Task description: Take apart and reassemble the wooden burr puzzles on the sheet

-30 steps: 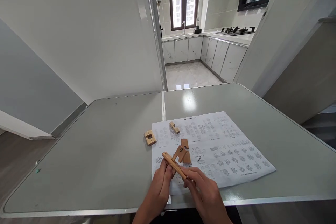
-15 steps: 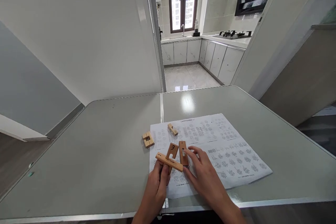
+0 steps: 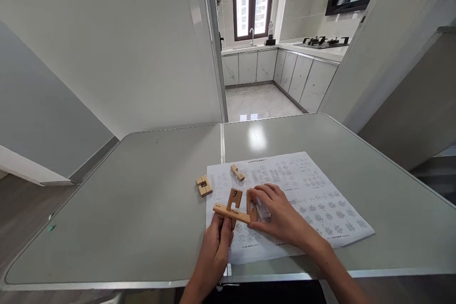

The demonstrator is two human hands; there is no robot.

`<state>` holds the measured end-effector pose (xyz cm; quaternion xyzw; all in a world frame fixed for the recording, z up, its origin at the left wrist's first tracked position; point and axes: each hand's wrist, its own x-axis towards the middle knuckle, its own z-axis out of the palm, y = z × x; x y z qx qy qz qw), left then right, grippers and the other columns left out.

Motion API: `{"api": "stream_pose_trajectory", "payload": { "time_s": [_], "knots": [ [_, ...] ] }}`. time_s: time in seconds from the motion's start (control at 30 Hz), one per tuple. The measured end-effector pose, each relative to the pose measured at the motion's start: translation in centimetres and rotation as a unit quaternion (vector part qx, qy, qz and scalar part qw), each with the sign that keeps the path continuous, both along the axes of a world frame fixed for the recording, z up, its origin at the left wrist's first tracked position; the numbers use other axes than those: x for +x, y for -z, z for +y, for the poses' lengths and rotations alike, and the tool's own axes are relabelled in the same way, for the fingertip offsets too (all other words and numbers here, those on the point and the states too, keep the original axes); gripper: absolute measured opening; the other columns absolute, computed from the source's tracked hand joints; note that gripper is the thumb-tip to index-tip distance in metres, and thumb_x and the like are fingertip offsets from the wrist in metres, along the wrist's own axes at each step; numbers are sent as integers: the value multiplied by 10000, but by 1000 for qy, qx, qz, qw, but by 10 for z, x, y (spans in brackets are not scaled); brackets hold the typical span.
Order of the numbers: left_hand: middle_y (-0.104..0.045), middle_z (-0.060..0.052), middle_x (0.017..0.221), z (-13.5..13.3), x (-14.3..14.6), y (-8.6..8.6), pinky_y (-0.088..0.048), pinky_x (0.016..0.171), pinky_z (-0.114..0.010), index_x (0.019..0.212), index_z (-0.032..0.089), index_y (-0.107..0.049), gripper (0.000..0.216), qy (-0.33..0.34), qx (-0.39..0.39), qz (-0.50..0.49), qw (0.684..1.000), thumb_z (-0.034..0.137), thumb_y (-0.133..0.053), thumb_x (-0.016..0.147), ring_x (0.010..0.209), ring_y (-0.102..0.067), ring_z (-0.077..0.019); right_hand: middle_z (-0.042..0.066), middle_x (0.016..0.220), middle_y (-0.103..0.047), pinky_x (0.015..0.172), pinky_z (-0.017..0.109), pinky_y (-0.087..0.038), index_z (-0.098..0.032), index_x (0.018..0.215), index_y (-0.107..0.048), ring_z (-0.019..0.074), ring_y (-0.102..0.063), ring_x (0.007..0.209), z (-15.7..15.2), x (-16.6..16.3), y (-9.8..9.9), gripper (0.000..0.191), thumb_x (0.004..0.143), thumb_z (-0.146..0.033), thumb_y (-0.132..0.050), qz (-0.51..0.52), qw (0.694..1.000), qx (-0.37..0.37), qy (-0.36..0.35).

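Note:
My left hand (image 3: 215, 247) pinches a joined pair of wooden puzzle pieces (image 3: 231, 206): a long bar with a notched piece marked "3" slotted through it, held just above the printed paper sheet (image 3: 302, 194). My right hand (image 3: 278, 213) reaches forward over the sheet, and its fingers close around a third notched wooden piece (image 3: 251, 206) standing right beside the bar's end. Farther out, a small wooden piece (image 3: 237, 172) lies on the sheet, and a blocky wooden piece (image 3: 204, 185) sits on the table just left of the sheet.
The grey folding table (image 3: 124, 209) has a centre seam and a metal front edge near my body. A white wall stands beyond it on the left. Behind an open doorway lies a kitchen with cabinets (image 3: 270, 66), a sink and a stove.
My right hand let go of the bar, reached forward and closed on the third notched piece on the sheet. My left hand kept holding the joined pieces and lowered them slightly.

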<state>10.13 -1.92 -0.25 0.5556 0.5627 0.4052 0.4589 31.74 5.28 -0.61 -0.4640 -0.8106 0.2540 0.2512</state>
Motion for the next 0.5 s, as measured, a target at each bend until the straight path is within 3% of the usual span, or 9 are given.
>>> {"api": "stream_pose_trajectory", "payload": {
  "time_s": [0.2, 0.37, 0.5],
  "knots": [
    [-460, 38, 735, -1, 1, 1, -383, 590, -252, 1031, 198, -536, 365, -4, 1, -21, 1000, 540, -409, 1053, 630, -424, -136, 86, 1438, -542, 1092, 544, -489, -334, 1414, -531, 351, -516, 1340, -16, -5, -4, 644, 829, -406, -789, 113, 987, 15, 115],
    [-523, 19, 748, -3, 0, 0, -432, 653, -265, 947, 197, -540, 351, -8, 17, -21, 1000, 518, -442, 1048, 671, -499, -148, 60, 1417, -581, 1128, 511, -457, -321, 1347, -579, 322, -555, 1310, -40, -14, -12, 569, 834, -459, -784, 240, 959, -18, 152],
    [-522, 23, 733, -4, 1, -5, -444, 650, -265, 927, 195, -533, 350, -11, 15, -24, 1000, 513, -449, 1047, 653, -498, -143, 71, 1389, -627, 1090, 512, -487, -303, 1323, -617, 326, -587, 1270, -51, -23, -15, 546, 841, -508, -770, 346, 911, -106, 197]
  ]
}}
